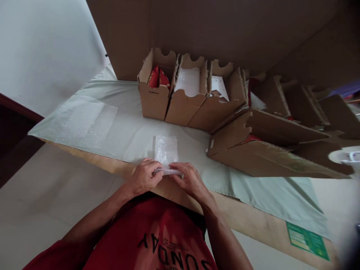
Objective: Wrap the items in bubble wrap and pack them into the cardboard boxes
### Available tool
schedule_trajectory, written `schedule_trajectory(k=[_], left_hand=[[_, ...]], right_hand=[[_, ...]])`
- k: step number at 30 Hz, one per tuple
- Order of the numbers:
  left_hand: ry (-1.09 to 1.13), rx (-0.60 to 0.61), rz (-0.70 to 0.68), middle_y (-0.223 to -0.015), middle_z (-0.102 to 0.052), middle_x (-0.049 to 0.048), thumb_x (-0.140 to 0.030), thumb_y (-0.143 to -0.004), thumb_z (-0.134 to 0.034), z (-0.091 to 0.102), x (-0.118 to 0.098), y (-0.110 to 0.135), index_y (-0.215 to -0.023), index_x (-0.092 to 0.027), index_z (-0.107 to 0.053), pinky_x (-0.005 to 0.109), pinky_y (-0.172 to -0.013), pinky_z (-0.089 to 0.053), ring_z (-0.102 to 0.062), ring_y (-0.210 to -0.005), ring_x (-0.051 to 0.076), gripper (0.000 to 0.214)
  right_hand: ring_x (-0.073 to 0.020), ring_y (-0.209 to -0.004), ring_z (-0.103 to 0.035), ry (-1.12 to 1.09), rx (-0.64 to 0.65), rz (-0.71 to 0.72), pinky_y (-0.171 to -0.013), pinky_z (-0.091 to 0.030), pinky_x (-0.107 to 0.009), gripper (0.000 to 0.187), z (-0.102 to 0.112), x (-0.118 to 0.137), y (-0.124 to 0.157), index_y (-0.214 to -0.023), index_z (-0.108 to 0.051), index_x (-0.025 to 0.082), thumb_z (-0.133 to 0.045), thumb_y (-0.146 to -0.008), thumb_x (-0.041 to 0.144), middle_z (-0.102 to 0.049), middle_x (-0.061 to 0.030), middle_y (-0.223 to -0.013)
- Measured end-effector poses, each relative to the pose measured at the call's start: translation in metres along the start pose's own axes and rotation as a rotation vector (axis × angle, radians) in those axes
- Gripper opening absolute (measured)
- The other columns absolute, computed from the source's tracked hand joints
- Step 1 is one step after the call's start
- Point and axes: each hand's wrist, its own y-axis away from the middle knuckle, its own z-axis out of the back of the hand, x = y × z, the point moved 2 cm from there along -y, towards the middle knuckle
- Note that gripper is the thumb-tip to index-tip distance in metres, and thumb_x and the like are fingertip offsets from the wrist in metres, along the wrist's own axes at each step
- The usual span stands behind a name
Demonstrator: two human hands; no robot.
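Note:
A small sheet of bubble wrap (166, 148) lies at the front of the cloth-covered table, its near end gathered into a fold. My left hand (146, 175) pinches the left end of that fold, thumb and fingers pressed together. On the other end, my right hand (189, 179) grips the fold between thumb and fingers. Whether anything is wrapped inside the fold cannot be made out. The far part of the sheet rests flat on the cloth, beyond both hands.
Larger bubble wrap sheets (97, 123) lie flat at the left. Along the back stand cardboard bins: one with red packets (159, 77), one with bubble wrap (189, 79), one with white cards (219, 87). A bigger cardboard bin (261, 155) stands at right, over the green cloth (194, 150).

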Motion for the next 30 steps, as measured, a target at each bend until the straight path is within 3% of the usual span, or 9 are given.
schedule_trajectory(k=[2,5,10,12,15,20,23,26,30], left_hand=[[0.025,0.033,0.127,-0.073,-0.068,-0.0005,-0.025,-0.085,-0.059,0.003,0.004,0.0,-0.083,-0.02,-0.066,0.029,-0.072,-0.05,-0.062,-0.069,0.017,0.009],[0.048,0.042,0.297,-0.074,-0.068,-0.0016,-0.028,-0.085,-0.06,0.001,0.015,0.0,-0.1,-0.02,-0.069,0.025,-0.062,-0.046,-0.06,-0.064,0.015,0.019],[-0.021,-0.055,0.406,-0.081,-0.07,0.0005,-0.027,-0.091,-0.058,-0.014,0.036,-0.011,-0.117,-0.02,-0.068,0.025,-0.07,-0.049,-0.064,-0.07,0.015,0.029],[-0.099,-0.042,0.434,-0.083,-0.071,0.0014,-0.026,-0.091,-0.06,-0.018,0.038,-0.017,-0.119,-0.02,-0.068,0.026,-0.073,-0.049,-0.065,-0.072,0.016,0.029],[-0.202,0.015,0.47,-0.084,-0.072,0.0027,-0.024,-0.091,-0.061,-0.018,0.036,-0.026,-0.123,-0.019,-0.067,0.028,-0.075,-0.05,-0.067,-0.076,0.018,0.033],[-0.228,-0.002,0.481,-0.081,-0.071,0.0025,-0.026,-0.09,-0.064,-0.016,0.034,-0.033,-0.125,-0.019,-0.065,0.029,-0.075,-0.05,-0.066,-0.077,0.019,0.036],[-0.076,-0.194,0.447,-0.088,-0.07,0.0041,-0.033,-0.089,-0.065,-0.011,0.032,-0.022,-0.123,-0.016,-0.064,0.03,-0.073,-0.051,-0.064,-0.075,0.017,0.038],[0.249,-0.35,0.497,-0.109,-0.07,0.0109,-0.042,-0.09,-0.064,-0.005,0.028,-0.003,-0.129,-0.015,-0.06,0.03,-0.076,-0.055,-0.067,-0.09,0.019,0.047],[0.757,-0.29,0.657,-0.131,-0.065,0.0165,-0.045,-0.086,-0.069,-0.013,0.018,0.011,-0.137,-0.015,-0.054,0.039,-0.097,-0.055,-0.065,-0.119,0.026,0.061]], right_hand=[[-0.0214,-0.083,-0.069,-0.172,-0.018,-0.126,-0.078,-0.053,-0.034,0.025,-0.006,-0.013,-0.009,-0.11,-0.071,0.024,-0.063,-0.088,0.028,-0.075,-0.0037,-0.091],[-0.0166,-0.063,-0.059,-0.37,-0.083,-0.24,-0.059,-0.047,-0.027,0.036,-0.016,-0.029,-0.02,-0.116,-0.067,0.021,-0.064,-0.085,0.039,-0.064,0.0018,-0.07],[-0.0155,-0.059,-0.055,-0.225,-0.249,-0.267,-0.057,-0.045,-0.028,0.048,-0.023,-0.032,-0.023,-0.13,-0.061,0.018,-0.061,-0.088,0.041,-0.062,0.0004,-0.074],[-0.0184,-0.068,-0.061,-0.06,-0.347,-0.23,-0.065,-0.051,-0.032,0.047,-0.02,-0.027,-0.018,-0.131,-0.061,0.017,-0.059,-0.091,0.041,-0.068,-0.0065,-0.09],[-0.0281,-0.102,-0.065,0.238,-0.43,-0.072,-0.085,-0.052,-0.042,0.041,-0.017,-0.013,-0.008,-0.127,-0.064,0.019,-0.062,-0.092,0.04,-0.065,-0.017,-0.126],[-0.0338,-0.13,-0.054,0.463,-0.135,0.146,-0.101,-0.045,-0.049,0.039,-0.022,0.002,-0.015,-0.13,-0.064,0.02,-0.065,-0.091,0.025,-0.062,-0.0158,-0.141],[-0.0306,-0.122,-0.062,0.404,-0.08,0.098,-0.099,-0.046,-0.047,0.032,-0.02,-0.001,-0.028,-0.127,-0.067,0.02,-0.056,-0.096,0.019,-0.07,-0.0147,-0.131],[-0.0277,-0.107,-0.069,0.245,-0.137,-0.022,-0.094,-0.049,-0.043,0.03,-0.012,-0.004,-0.033,-0.123,-0.069,0.021,-0.05,-0.099,0.021,-0.076,-0.0127,-0.117],[-0.0257,-0.096,-0.071,-0.086,-0.185,-0.173,-0.087,-0.052,-0.036,0.031,-0.009,0.001,-0.025,-0.119,-0.07,0.022,-0.05,-0.099,0.034,-0.077,-0.0079,-0.106]])
